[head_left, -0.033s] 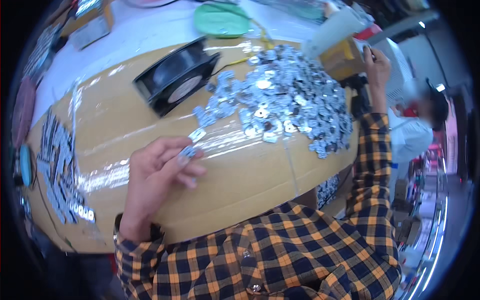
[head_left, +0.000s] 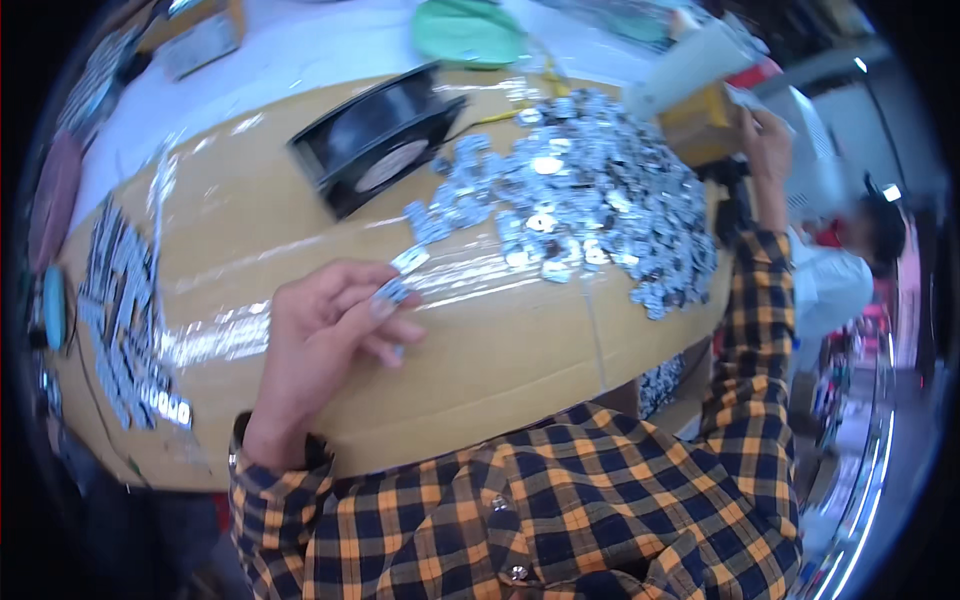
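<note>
Cardboard top [head_left: 300, 230] unchanged; left hand [head_left: 325, 325] pinched small metal plates [head_left: 392, 292]; right hand [head_left: 765, 135], at 2 o'clock, grip unclear, possibly touching yellow box [head_left: 700, 125].

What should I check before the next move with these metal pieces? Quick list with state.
1. Left hand has a metal piece at its fingertips: ok.
2. Next loose piece lies apart from the pile, just past the fingers: ok.
3. Pile of metal pieces sits wholly on the cardboard box: not ok, some lie at its right edge.
4. Right hand free: cannot tell, it is raised by the yellow box.
5. Black fan clear of the left hand: ok.
</note>
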